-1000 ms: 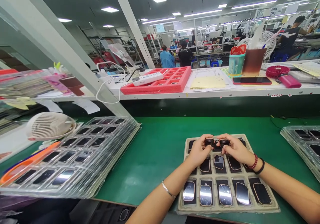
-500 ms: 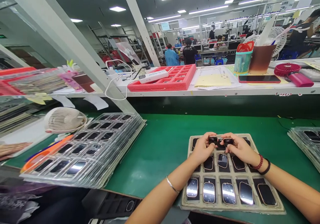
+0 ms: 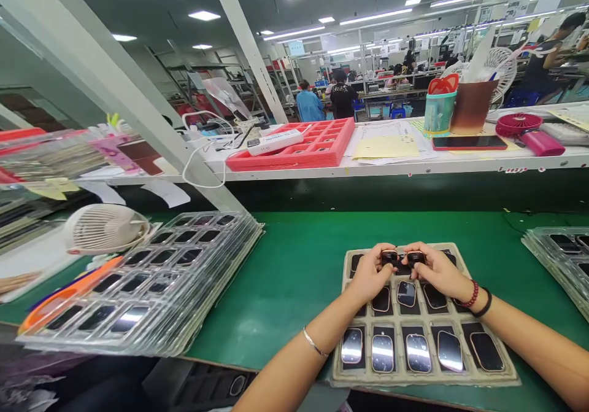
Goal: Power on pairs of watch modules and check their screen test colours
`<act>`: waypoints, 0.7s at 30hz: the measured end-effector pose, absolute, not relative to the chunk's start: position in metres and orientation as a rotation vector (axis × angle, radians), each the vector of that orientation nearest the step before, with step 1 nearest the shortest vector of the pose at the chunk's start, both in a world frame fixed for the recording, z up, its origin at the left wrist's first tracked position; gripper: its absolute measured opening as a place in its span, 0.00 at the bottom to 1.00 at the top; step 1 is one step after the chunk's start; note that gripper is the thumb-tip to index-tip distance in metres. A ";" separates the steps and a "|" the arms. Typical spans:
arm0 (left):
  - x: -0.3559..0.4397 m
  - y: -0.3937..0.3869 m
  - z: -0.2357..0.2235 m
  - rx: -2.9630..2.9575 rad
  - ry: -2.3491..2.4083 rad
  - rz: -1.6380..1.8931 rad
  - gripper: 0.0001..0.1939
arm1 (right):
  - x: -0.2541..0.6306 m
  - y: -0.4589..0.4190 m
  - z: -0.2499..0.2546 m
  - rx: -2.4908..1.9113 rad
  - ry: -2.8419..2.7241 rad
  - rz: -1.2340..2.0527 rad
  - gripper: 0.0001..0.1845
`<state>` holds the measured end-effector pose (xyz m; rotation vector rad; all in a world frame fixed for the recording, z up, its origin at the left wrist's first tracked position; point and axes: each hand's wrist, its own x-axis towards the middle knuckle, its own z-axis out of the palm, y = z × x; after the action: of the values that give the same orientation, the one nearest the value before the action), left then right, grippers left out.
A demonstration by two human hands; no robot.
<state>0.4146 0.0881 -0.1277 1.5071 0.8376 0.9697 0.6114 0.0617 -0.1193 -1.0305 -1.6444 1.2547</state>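
Observation:
My left hand (image 3: pixel 370 277) pinches a small dark smartwatch (image 3: pixel 389 257) with a gold-coloured frame between thumb and fingers. A second, similar smartwatch (image 3: pixel 416 258) is gripped in my right hand (image 3: pixel 438 272). Both hands are close together above the back rows of a beige tray (image 3: pixel 411 321). In the tray's compartments lie several watch faces with dark glass and gold rims, such as the watch face (image 3: pixel 418 353) in the front row. My hands and wrists hide parts of the back and middle rows.
A stack of clear plastic trays (image 3: pixel 221 277) with dark watch faces stands left, beside a white fan (image 3: pixel 107 229) and an orange-handled object (image 3: pixel 69 292). Another tray stack (image 3: pixel 552 261) sits at the right edge. Above, a shelf carries a red foam tray (image 3: pixel 294 161) and a phone (image 3: pixel 469 142).
The camera view has shifted slightly, so the scene sits a little further left. Both hands keep their pinch on the two smartwatches over the tray.

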 end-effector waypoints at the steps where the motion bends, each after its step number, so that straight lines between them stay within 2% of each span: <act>1: 0.414 0.088 -0.128 1.519 0.840 0.968 0.19 | 0.611 0.062 -0.119 -1.022 -1.642 1.261 0.19; 10: 0.416 0.088 -0.125 1.493 0.844 0.974 0.19 | 0.612 0.061 -0.123 -0.999 -1.618 1.264 0.26; 21: 0.416 0.088 -0.127 1.520 0.852 0.987 0.19 | 0.613 0.062 -0.122 -0.994 -1.637 1.287 0.25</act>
<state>0.4157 0.0879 -0.1272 1.5202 0.8524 0.9875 0.6130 0.0617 -0.1225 -0.9939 -1.6373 1.2871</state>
